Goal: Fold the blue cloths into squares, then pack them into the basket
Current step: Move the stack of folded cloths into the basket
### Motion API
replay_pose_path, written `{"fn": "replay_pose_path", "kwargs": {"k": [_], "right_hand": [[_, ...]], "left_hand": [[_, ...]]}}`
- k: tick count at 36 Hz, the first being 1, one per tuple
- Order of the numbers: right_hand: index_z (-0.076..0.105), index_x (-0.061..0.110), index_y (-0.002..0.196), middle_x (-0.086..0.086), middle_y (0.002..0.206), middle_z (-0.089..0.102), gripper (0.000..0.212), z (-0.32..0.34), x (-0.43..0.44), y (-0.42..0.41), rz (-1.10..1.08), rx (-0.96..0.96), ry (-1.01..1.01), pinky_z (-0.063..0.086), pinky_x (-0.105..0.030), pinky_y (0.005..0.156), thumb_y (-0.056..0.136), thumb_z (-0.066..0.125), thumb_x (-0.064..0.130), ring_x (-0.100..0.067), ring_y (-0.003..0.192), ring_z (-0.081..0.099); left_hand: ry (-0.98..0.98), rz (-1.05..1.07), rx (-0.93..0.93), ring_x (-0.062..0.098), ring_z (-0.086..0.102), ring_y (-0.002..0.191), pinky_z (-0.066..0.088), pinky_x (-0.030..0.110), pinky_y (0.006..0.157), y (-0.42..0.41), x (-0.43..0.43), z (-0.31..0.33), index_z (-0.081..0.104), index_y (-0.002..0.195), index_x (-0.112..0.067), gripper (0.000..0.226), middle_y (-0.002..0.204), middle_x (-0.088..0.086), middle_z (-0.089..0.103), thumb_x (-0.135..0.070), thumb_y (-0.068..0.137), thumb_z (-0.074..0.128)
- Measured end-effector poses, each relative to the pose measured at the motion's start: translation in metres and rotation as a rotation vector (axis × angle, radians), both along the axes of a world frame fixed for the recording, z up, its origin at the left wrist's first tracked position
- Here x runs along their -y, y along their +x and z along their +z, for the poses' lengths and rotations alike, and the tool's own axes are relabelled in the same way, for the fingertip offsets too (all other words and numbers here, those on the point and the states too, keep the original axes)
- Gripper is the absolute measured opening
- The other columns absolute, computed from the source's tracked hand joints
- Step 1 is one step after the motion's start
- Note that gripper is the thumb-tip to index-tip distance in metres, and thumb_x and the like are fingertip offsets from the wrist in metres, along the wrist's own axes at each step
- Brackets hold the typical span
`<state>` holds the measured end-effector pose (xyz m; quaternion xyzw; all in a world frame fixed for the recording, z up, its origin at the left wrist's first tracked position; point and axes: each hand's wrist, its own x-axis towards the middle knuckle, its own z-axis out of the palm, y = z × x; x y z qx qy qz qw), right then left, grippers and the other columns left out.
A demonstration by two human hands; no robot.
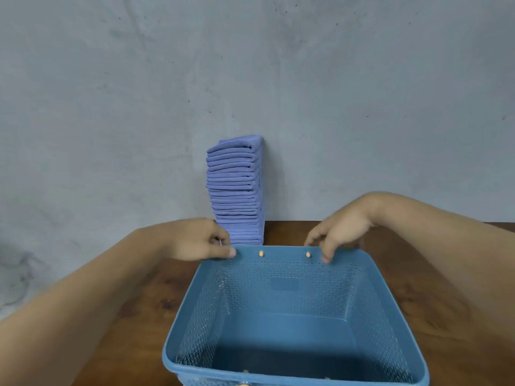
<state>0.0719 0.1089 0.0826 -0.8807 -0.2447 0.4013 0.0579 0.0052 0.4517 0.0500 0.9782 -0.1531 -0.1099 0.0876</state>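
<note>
View from a person's head down onto a brown wooden counter (150,316) set against a grey wall (250,65). An empty blue basket (292,274) with perforated sides sits nearest the viewer. Both hands hold its far rim, well apart: the left hand (200,240) pinches the left corner with curled fingers, and the right hand (342,229) hooks its fingers over the rim near the right corner. Two small tan pegs (260,253) show on the rim between them. Just behind the basket, a tall stack of folded blue cloths (235,190) stands against the wall. Folding looks finished and packing not yet begun; the hands seem to be positioning the basket. Next they would need to let go and lift cloths over the far rim, steadying the stack, which is tall and could topple
</note>
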Motion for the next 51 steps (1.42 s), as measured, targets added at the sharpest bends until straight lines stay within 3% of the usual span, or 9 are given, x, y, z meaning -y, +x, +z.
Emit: {"fn": "replay_pose_path", "kwargs": {"k": [8, 13, 18, 22, 27, 32, 41, 47, 51], "right_hand": [[0.064, 0.023, 0.130, 0.002, 0.121, 0.074, 0.036, 0.047, -0.054, 0.056, -0.318, 0.253, 0.503, 0.062, -0.043, 0.096, 0.105, 0.058, 0.049, -0.022, 0.112, 0.073], [0.057, 0.009, 0.136, -0.014, 0.131, 0.069, 0.056, 0.052, -0.103, 0.102, -0.663, 0.103, 0.775, 0.062, -0.048, 0.093, 0.104, 0.056, 0.054, -0.031, 0.111, 0.071], [0.033, 0.002, 0.159, -0.026, 0.152, 0.049, 0.101, 0.041, -0.141, 0.146, -0.906, -0.159, 0.944, 0.055, -0.054, 0.101, 0.091, 0.062, 0.072, -0.042, 0.131, 0.057], [0.033, -0.001, 0.158, -0.027, 0.117, 0.060, 0.114, 0.042, -0.154, 0.173, -1.021, -0.236, 0.988, 0.057, -0.054, 0.094, 0.082, 0.065, 0.079, -0.041, 0.108, 0.065], [0.040, -0.006, 0.151, -0.026, 0.127, 0.066, 0.122, 0.039, -0.162, 0.195, -0.996, -0.286, 0.922, 0.061, -0.051, 0.087, 0.075, 0.066, 0.085, -0.039, 0.111, 0.069], [0.068, 0.004, 0.127, -0.017, 0.112, 0.078, 0.089, 0.025, -0.171, 0.206, -0.979, -0.311, 0.913, 0.058, -0.052, 0.097, 0.071, 0.080, 0.072, -0.035, 0.101, 0.077], [0.075, 0.009, 0.123, -0.012, 0.108, 0.080, 0.062, 0.021, -0.182, 0.200, -1.026, -0.254, 0.999, 0.058, -0.050, 0.097, 0.065, 0.078, 0.032, -0.034, 0.100, 0.078], [0.077, 0.008, 0.123, -0.009, 0.113, 0.079, 0.072, 0.029, -0.181, 0.192, -0.987, -0.248, 1.084, 0.056, -0.048, 0.099, 0.052, 0.073, 0.018, -0.032, 0.106, 0.076], [0.068, 0.017, 0.083, -0.002, 0.084, 0.071, 0.026, 0.048, -0.172, 0.178, -0.936, -0.173, 1.176, 0.058, -0.036, 0.077, 0.059, 0.072, 0.025, -0.026, 0.071, 0.068]], "left_hand": [[-0.161, 0.101, 0.441, 0.010, 0.063, 0.112, 0.050, 0.038, 0.103, 0.061, -0.014, 0.056, 0.065, 0.116, -0.036, 0.021, 0.118, -0.014, 0.068, -0.050, 0.105, 0.056], [-0.179, 0.139, 0.575, 0.022, 0.048, 0.138, 0.044, 0.039, 0.106, 0.114, -0.010, 0.089, 0.050, 0.149, -0.023, 0.044, 0.153, 0.001, 0.049, -0.034, 0.107, 0.054], [-0.159, 0.158, 0.553, 0.025, 0.033, 0.151, 0.037, 0.046, 0.117, 0.163, 0.008, 0.117, 0.040, 0.157, -0.026, 0.054, 0.164, 0.005, 0.039, -0.030, 0.103, 0.047], [-0.159, 0.235, 0.391, 0.026, 0.044, 0.144, 0.037, 0.049, 0.117, 0.196, 0.006, 0.111, 0.040, 0.155, -0.039, 0.054, 0.163, 0.001, 0.045, -0.046, 0.102, 0.032], [-0.226, 0.243, 0.335, 0.022, 0.043, 0.146, 0.034, 0.047, 0.120, 0.210, -0.010, 0.075, 0.044, 0.152, -0.046, 0.053, 0.164, -0.008, 0.044, -0.051, 0.103, 0.025], [-0.245, 0.171, 0.325, 0.019, 0.037, 0.152, 0.032, 0.044, 0.122, 0.202, -0.009, 0.059, 0.038, 0.158, -0.049, 0.053, 0.166, -0.011, 0.040, -0.044, 0.107, 0.027], [-0.323, 0.136, 0.341, 0.014, 0.041, 0.147, 0.036, 0.045, 0.119, 0.186, -0.010, 0.055, 0.042, 0.154, -0.052, 0.051, 0.161, -0.014, 0.045, -0.041, 0.106, 0.027], [-0.604, 0.192, 0.366, 0.010, 0.052, 0.133, 0.040, 0.037, 0.112, 0.176, -0.015, 0.060, 0.058, 0.138, -0.051, 0.047, 0.148, -0.016, 0.056, -0.045, 0.107, 0.024], [-0.908, 0.310, 0.616, 0.001, 0.054, 0.123, 0.039, 0.020, 0.097, 0.165, -0.020, 0.067, 0.064, 0.130, -0.035, 0.041, 0.136, -0.018, 0.060, -0.028, 0.109, 0.030]]}}
